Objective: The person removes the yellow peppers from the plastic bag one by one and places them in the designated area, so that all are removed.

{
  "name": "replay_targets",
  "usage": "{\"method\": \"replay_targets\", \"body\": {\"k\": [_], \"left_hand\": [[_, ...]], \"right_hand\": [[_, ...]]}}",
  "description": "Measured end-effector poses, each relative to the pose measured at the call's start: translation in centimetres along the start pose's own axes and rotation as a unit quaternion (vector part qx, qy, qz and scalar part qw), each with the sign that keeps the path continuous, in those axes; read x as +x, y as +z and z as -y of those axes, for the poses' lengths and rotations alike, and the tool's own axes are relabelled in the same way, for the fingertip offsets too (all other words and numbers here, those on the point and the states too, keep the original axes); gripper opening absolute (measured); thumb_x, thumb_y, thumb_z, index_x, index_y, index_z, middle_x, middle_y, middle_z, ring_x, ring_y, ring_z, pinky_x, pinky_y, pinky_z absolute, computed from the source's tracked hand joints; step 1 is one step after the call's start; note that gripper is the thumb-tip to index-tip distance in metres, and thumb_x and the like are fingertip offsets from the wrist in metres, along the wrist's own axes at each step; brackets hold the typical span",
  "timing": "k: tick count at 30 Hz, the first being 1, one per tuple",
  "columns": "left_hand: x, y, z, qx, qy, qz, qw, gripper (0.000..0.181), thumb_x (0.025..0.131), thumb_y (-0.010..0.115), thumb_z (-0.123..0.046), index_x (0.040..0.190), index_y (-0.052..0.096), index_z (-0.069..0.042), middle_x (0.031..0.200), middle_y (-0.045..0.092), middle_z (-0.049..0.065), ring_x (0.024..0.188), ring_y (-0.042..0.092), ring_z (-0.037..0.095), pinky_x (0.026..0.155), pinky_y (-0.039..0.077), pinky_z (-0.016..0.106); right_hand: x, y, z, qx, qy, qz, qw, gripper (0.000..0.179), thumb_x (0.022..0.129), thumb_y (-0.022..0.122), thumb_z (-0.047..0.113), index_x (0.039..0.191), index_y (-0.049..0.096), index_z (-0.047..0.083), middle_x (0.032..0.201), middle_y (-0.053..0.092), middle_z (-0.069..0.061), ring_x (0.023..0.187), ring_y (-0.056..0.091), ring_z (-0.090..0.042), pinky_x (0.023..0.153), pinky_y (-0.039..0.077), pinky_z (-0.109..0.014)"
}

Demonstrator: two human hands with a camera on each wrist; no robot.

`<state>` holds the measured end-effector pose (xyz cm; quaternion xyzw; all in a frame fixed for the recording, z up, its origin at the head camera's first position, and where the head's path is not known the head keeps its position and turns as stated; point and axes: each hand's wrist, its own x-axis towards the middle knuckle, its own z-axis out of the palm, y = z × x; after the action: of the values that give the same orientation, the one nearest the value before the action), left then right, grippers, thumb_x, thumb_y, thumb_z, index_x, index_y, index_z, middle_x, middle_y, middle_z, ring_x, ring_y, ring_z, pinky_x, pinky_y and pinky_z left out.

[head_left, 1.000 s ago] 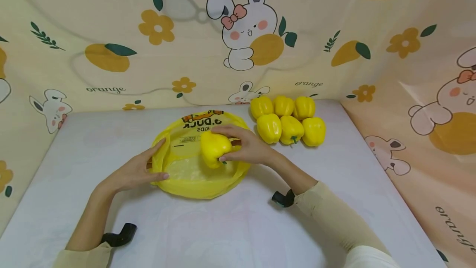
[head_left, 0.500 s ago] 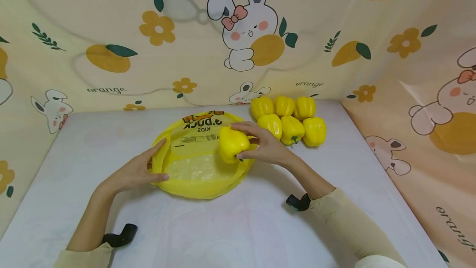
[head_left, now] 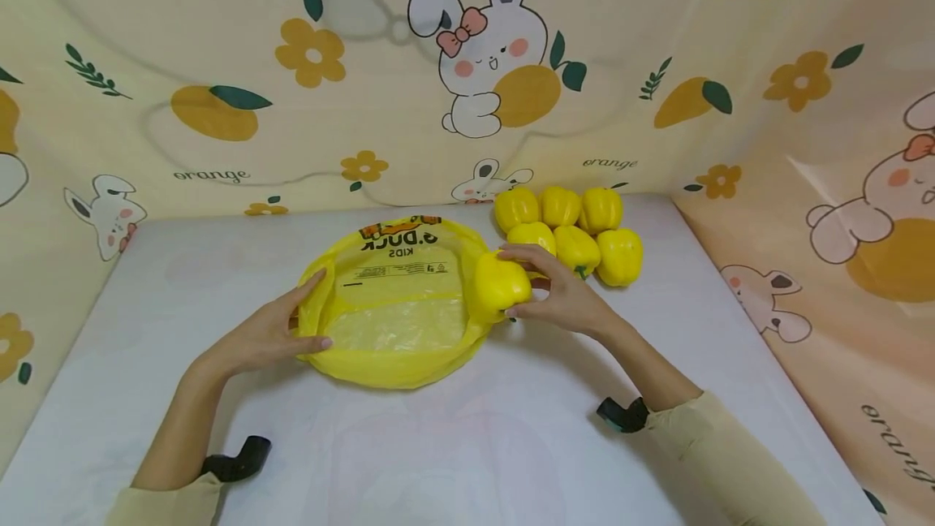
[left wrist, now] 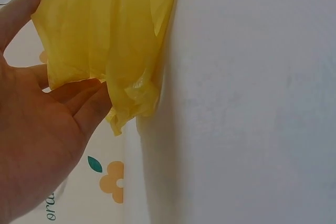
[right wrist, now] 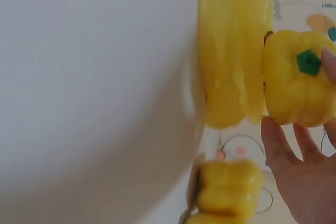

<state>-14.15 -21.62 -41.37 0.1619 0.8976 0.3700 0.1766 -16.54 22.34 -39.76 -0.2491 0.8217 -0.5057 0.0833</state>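
A yellow plastic bag (head_left: 394, 323) with dark printing lies with its mouth spread wide in the head view. At the bag's left rim my left hand (head_left: 266, 331) holds the plastic, with some fingers tucked behind the edge; the left wrist view shows the hand (left wrist: 42, 108) against the hanging bag folds (left wrist: 100, 30). My right hand (head_left: 562, 295) grips a yellow bell pepper (head_left: 500, 286) at the bag's right rim. In the right wrist view the pepper's green stem (right wrist: 308, 62) shows, and the bag (right wrist: 228, 51) stands beside it.
Several yellow bell peppers (head_left: 619, 256) sit in two rows at the back right of the white table (head_left: 453, 453), just beyond my right hand. Patterned cloth (head_left: 365, 63) rises behind the table and along its sides. Black pieces (head_left: 244, 461) are on both wrists.
My right hand has carried the bell pepper rightward, from above the bag's mouth to its right rim. The left hand keeps its place on the bag.
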Motion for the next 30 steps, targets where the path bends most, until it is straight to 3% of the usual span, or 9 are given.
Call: {"method": "replay_targets", "body": {"k": [14,21,30], "left_hand": [[-0.1,0.1,0.1,0.001,0.001,-0.005,1.0000,0.101,0.086,0.077,-0.037,0.161,0.013,-0.013,0.159,0.022,0.028,0.140,0.031,0.045,0.112,0.027,0.066],[-0.2,0.1,0.1,-0.008,-0.002,-0.002,1.0000,0.100,0.087,0.077,-0.037,0.161,0.013,-0.013,0.160,0.022,0.027,0.138,0.034,0.041,0.112,0.028,0.065],[-0.3,0.1,0.1,-0.012,0.008,-0.003,0.9999,0.099,0.087,0.077,-0.035,0.160,0.014,-0.011,0.160,0.022,0.026,0.139,0.033,0.041,0.112,0.027,0.065]], "right_hand": [[-3.0,-2.0,-1.9,-0.026,0.057,-0.050,0.9968,0.069,0.079,0.086,0.018,0.140,0.054,0.019,0.149,0.044,-0.001,0.126,0.048,-0.027,0.103,0.045,-0.052],[-4.2,-2.6,-2.5,-0.038,0.083,-0.050,0.9946,0.068,0.079,0.086,0.022,0.139,0.055,0.020,0.149,0.043,-0.002,0.126,0.048,-0.030,0.102,0.045,-0.052],[-4.9,-2.9,-3.0,-0.044,0.075,-0.039,0.9955,0.069,0.077,0.087,0.018,0.138,0.055,0.015,0.144,0.046,-0.007,0.124,0.049,-0.033,0.100,0.047,-0.055]]}}
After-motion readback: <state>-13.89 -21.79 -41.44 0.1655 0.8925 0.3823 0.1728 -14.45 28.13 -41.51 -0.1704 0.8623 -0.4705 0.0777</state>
